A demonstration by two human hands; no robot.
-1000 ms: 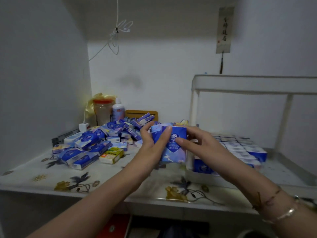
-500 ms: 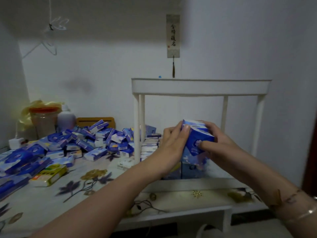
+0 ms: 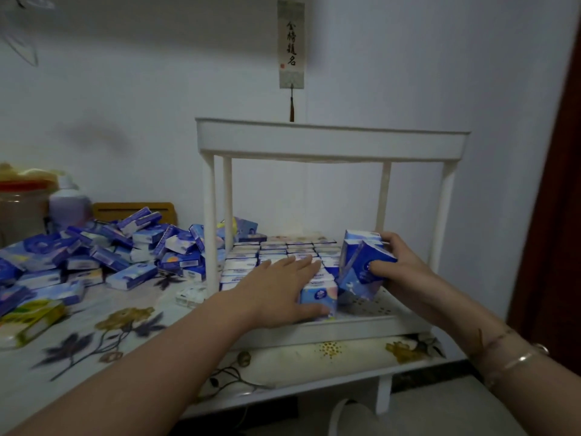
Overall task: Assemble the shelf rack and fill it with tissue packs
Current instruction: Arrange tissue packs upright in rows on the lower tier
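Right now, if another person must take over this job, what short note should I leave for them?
Left hand: flat on the packed rows in the rack's lower tray, steadying them.
Right hand: holding blue tissue packs, tilted, at the tray's right side.
Done: rack assembled; lower tray mostly filled.
Left: seat these packs, fill the front right gap, then move the loose pile from the table.

Packs in the rack, pile outside it

Rows of upright blue-and-white tissue packs (image 3: 276, 258) fill the white plastic shelf rack's (image 3: 330, 143) bottom tray left of the right hand's fingers (image 3: 382, 265); a loose pile of blue tissue packs (image 3: 103, 250) lies on the flower-patterned tabletop (image 3: 103, 338) left of the rack.
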